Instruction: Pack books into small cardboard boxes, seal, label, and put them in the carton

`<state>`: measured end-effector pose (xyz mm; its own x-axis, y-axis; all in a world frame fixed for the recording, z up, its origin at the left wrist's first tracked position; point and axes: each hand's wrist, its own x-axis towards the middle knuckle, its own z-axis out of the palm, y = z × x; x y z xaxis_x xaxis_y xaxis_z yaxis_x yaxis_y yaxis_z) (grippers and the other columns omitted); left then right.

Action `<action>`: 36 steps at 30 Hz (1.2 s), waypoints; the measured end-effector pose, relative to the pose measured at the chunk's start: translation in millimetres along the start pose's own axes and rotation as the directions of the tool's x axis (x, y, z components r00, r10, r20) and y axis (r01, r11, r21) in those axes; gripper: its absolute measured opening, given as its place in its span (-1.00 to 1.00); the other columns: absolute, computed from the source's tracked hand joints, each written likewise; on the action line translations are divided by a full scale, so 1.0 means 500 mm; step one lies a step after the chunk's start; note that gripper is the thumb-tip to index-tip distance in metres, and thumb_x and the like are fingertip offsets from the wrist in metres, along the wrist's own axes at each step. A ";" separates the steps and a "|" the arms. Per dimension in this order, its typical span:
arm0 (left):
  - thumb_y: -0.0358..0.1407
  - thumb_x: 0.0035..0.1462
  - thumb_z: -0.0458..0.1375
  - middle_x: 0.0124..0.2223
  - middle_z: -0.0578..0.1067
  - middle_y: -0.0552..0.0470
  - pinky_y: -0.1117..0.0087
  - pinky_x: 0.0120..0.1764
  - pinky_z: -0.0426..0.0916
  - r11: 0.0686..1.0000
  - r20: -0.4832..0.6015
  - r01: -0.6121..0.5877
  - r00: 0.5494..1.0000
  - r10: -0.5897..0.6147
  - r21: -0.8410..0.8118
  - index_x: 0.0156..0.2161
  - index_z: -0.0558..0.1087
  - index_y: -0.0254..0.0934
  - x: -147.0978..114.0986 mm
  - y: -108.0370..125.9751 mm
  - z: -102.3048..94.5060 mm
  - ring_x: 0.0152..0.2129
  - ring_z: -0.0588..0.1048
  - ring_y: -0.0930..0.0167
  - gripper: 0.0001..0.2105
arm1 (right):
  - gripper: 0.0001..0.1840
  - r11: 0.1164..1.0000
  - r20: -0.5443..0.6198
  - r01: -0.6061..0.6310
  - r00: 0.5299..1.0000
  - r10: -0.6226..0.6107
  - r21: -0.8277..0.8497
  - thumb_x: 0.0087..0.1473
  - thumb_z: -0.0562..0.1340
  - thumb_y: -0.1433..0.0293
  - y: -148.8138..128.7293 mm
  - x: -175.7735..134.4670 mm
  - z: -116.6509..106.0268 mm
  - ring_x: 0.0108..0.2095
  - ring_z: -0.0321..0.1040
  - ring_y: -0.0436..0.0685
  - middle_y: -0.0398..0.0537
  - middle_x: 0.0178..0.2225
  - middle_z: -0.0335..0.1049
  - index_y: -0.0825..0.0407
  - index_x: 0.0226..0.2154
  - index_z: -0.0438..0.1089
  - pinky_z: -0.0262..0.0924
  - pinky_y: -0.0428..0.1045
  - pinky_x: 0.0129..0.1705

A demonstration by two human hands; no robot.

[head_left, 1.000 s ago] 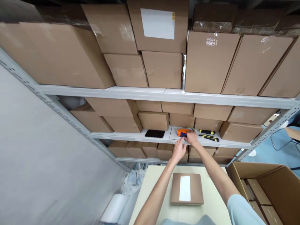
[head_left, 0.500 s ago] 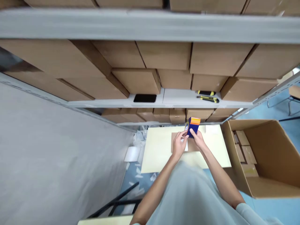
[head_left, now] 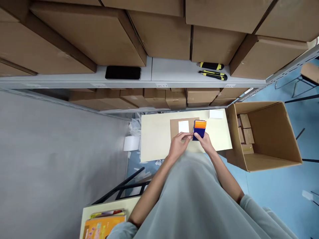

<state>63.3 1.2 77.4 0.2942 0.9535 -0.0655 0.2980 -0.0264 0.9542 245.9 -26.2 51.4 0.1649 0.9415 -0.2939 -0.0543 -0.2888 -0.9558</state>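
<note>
My right hand [head_left: 204, 141] grips a dark blue and orange tape dispenser [head_left: 199, 132], thumb across its front face and orange end pointing away from me. At the dispenser's left edge, the fingers of my left hand [head_left: 181, 142] are pinched together and touch it. Anything small between those fingertips is hidden. Beneath the hands, a flat brown cardboard piece [head_left: 175, 126] lies on the pale yellow table [head_left: 154, 137]. A white paper slip [head_left: 183, 126] rests on the cardboard, left of the dispenser.
An open carton [head_left: 274, 132] with several small boxes stands right of the table. Ahead, a shelf [head_left: 171, 69] holds brown boxes, a black phone [head_left: 123, 72] and utility knives [head_left: 213, 75]. A white block [head_left: 216, 114] sits at the table's back. A grey wall [head_left: 62, 159] rises on the left.
My view has tipped downward, so the shelf and table sit higher in the picture. The dispenser is held lower over the cardboard, and more of the white slip shows.
</note>
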 end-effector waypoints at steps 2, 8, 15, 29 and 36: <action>-0.10 0.41 0.21 -0.10 0.68 -0.06 0.25 -0.05 0.62 0.999 -0.098 0.036 0.995 -0.035 0.007 -0.04 0.63 -0.18 0.005 0.008 -0.026 -0.19 0.68 0.31 -0.76 | -0.40 0.999 0.068 0.015 0.998 -0.013 -0.038 0.17 0.38 -0.20 -0.006 -0.009 -0.003 -0.20 0.59 0.26 0.03 -0.25 0.65 0.01 -0.15 0.53 0.48 0.16 -0.02; -0.04 0.41 0.21 0.10 0.61 -0.12 0.22 0.11 0.56 0.999 -0.023 -0.027 0.999 0.026 -0.043 0.15 0.56 -0.18 0.033 0.046 -0.093 0.01 0.63 0.28 -0.64 | -0.35 0.895 0.156 0.143 0.984 -0.084 -0.422 0.21 0.38 -0.17 -0.013 -0.044 -0.025 0.00 0.56 0.37 0.10 -0.07 0.64 -0.03 0.09 0.49 0.46 0.23 0.10; -0.11 0.41 0.24 0.03 0.64 -0.06 0.25 0.01 0.53 0.990 0.178 -0.123 0.978 0.110 0.064 0.07 0.63 -0.14 0.024 0.087 -0.129 -0.15 0.60 0.33 -0.74 | -0.34 0.716 0.276 0.292 0.951 -0.143 -0.635 0.26 0.32 -0.19 -0.025 -0.067 -0.050 0.02 0.54 0.42 0.17 -0.09 0.61 0.02 0.06 0.47 0.50 0.27 0.06; -0.23 0.42 0.23 -0.16 0.64 0.01 0.32 -0.14 0.50 0.970 0.134 -0.212 0.972 0.195 0.123 -0.06 0.63 -0.15 0.000 0.058 -0.134 -0.25 0.57 0.36 -0.87 | -0.44 0.563 0.369 0.372 0.921 -0.125 -0.738 0.30 0.32 -0.14 -0.033 -0.086 -0.044 -0.01 0.52 0.41 0.13 -0.17 0.59 -0.01 0.01 0.43 0.52 0.27 0.01; -0.21 0.46 0.18 -0.16 0.61 0.00 0.32 -0.16 0.47 0.970 0.214 -0.215 0.959 0.188 0.113 -0.14 0.58 -0.16 -0.018 0.042 -0.151 -0.25 0.53 0.36 -0.84 | -0.42 0.557 0.358 0.342 0.930 -0.084 -0.757 0.32 0.28 -0.15 -0.030 -0.118 -0.018 0.00 0.54 0.40 0.14 -0.13 0.60 0.00 0.02 0.41 0.52 0.25 0.03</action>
<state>-1.8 15.1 120.2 0.5321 0.8449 0.0540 0.3283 -0.2647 0.9067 245.6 -79.1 83.1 -0.1947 0.9619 -0.1920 0.7714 0.0292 -0.6357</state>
